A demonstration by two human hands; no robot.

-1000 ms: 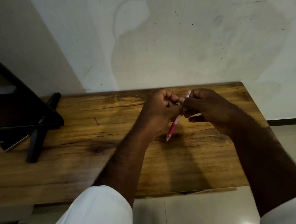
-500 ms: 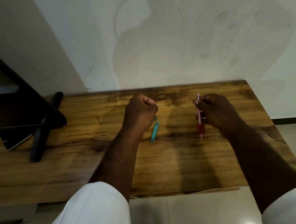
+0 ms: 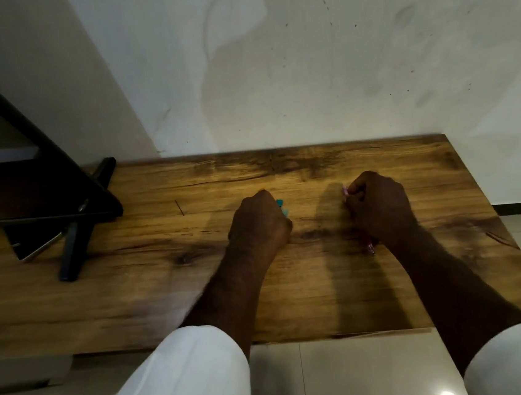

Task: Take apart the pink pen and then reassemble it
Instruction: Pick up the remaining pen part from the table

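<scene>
While both fists rest knuckles-up on the table, right hand fingers clasp the pink pen, left hand a teal pen

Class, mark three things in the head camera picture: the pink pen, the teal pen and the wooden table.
pink pen (image 3: 370, 247): head view, on its red lower end below the right hand.
teal pen (image 3: 280, 203): head view, on the end beside the left hand.
wooden table (image 3: 135, 307): head view, on bare top.

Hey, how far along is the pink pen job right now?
Looks near the end. The right hand holds the pink pen, seemingly whole, low over the wooden table. The left hand closes over a teal pen. Left: confirm the joint is tight, hidden now.
</scene>
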